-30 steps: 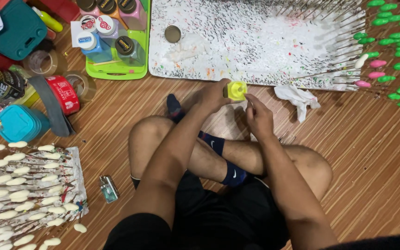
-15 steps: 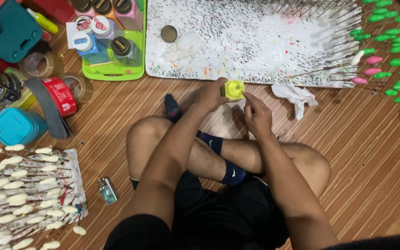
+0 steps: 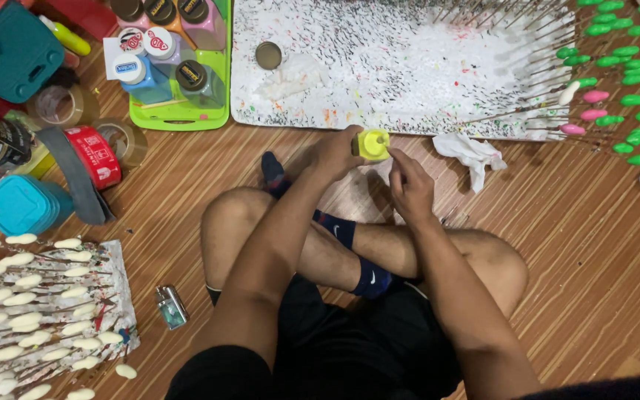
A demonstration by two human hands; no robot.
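**Ana:** Since the earlier frame the small yellow pot sits a little lower and nearer to the person's knees, and both hands have come with it. What do you see of the hands now?

**Ben:** The left hand wraps its fingers around the yellow pot and holds it firmly from the side. The right hand is just beside the pot, its fingers drawn close together; the fingertips reach up to the pot's edge. I cannot tell if they pinch something thin.

**Ana:** And where is the pot?

**Ben:** It is held in the air, just below the lower edge of the white foam board, which is speckled with paint and small holes.

**Ana:** What lies around that board?

**Ben:** A crumpled white cloth lies near its lower right corner. Sticks with green tips and some pink tips are stuck along its right side. A round brown lid rests on the board. To the left of the board stands a green tray with paint bottles. Farther left are tape rolls, and well below them cream-tipped sticks on paper, with a lighter beside.
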